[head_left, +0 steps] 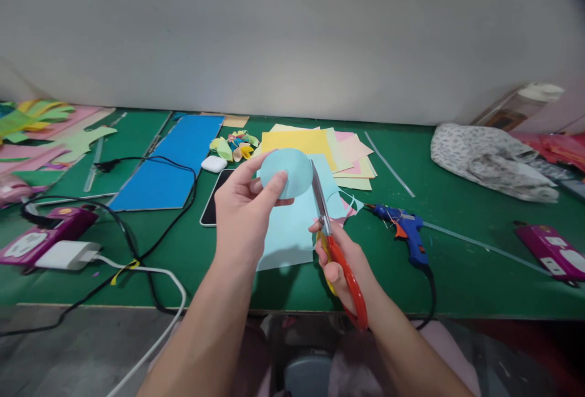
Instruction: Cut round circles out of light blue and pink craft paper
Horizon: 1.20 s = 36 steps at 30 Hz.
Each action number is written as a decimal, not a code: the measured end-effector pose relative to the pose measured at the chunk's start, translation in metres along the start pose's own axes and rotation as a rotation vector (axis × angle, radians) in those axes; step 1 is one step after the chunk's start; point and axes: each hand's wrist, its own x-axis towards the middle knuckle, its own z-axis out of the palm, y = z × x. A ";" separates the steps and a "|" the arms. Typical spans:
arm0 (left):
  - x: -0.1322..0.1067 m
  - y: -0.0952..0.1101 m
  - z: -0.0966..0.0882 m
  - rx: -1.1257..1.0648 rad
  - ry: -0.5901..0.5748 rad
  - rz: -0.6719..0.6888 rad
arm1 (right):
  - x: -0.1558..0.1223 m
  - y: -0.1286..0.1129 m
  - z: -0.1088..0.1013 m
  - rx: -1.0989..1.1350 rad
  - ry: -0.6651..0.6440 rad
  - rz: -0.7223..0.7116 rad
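A round piece of light blue paper (295, 171) is pinched in my left hand (249, 202), thumb on top and fingers beneath. My right hand (345, 257) grips scissors (340, 263) with red and yellow handles. Their blades point away from me and lie beside the right edge of the paper circle; they look nearly closed. Below both hands lies a light blue sheet (287, 238), partly hidden by the left hand. Thin curled blue offcuts (351, 202) rest just right of the blades.
Coloured paper sheets (297, 141) lie behind my hands. A blue glue gun (406, 229) is at right, near a patterned cloth bag (484, 162). Left are a phone (210, 208), a blue board (169, 165), folded paper pieces (235, 146), cables (132, 244) and a purple power strip (55, 232).
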 end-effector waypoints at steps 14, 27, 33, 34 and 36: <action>0.001 0.002 -0.001 -0.011 0.023 0.005 | 0.001 0.001 0.000 0.021 0.021 0.017; -0.004 -0.004 0.010 0.003 -0.138 -0.076 | 0.004 -0.011 -0.009 0.188 0.080 -0.051; -0.009 -0.014 0.016 -0.083 -0.344 -0.215 | 0.008 -0.013 -0.023 0.399 0.125 0.010; -0.010 -0.015 0.016 -0.089 -0.388 -0.219 | 0.009 -0.012 -0.025 0.434 0.142 0.012; -0.010 -0.018 0.015 -0.085 -0.487 -0.198 | 0.011 -0.012 -0.028 0.497 0.175 0.023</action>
